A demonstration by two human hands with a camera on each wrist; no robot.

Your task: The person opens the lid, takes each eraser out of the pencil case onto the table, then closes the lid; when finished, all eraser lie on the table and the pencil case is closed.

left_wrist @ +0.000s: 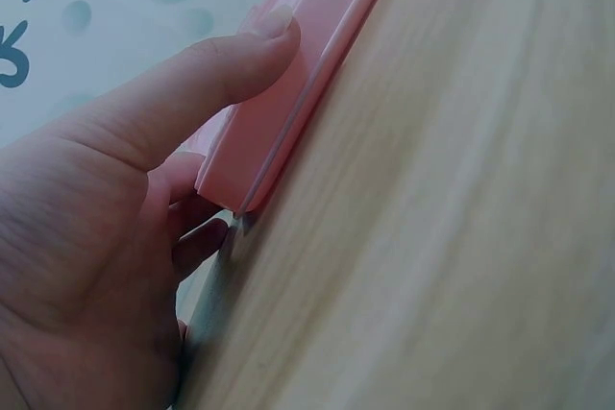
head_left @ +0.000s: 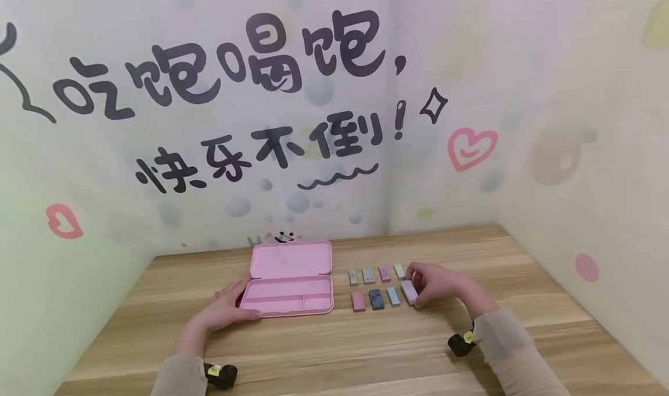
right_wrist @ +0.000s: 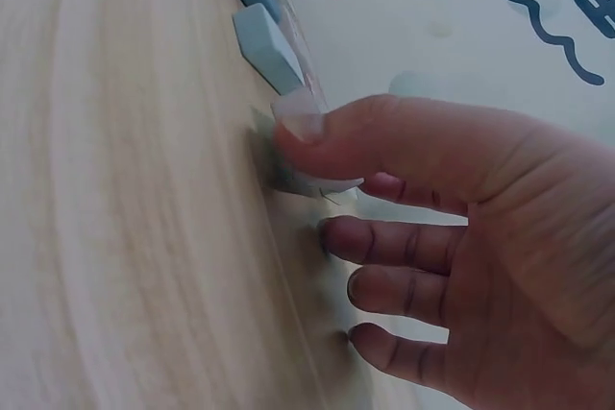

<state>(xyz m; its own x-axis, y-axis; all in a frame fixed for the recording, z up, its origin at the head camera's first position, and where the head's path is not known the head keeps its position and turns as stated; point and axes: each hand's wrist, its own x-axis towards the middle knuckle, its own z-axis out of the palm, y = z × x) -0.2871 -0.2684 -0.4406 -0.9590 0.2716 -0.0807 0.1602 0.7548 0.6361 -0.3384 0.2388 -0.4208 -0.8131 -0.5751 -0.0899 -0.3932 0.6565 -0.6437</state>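
Observation:
A pink pencil case (head_left: 290,312) lies on the table with its lid (head_left: 291,259) tipped back, showing bare compartments. My left hand (head_left: 226,308) holds its left end. In the left wrist view the thumb (left_wrist: 255,57) lies along the front wall of the pencil case (left_wrist: 279,108), the fingers curled around the corner. To the right, my right hand (head_left: 438,284) pinches a lilac eraser (head_left: 409,292) at the right end of the front row. The right wrist view has the thumb (right_wrist: 336,141) covering most of that eraser (right_wrist: 296,103), close over the table.
Beside the case, small erasers lie in two rows. The front row has a pink eraser (head_left: 358,301), a dark blue one (head_left: 376,299) and a light blue one (head_left: 393,296); several paler ones, including a purple eraser (head_left: 384,273), form the back row. A printed wall (head_left: 340,210) borders the table (head_left: 324,355).

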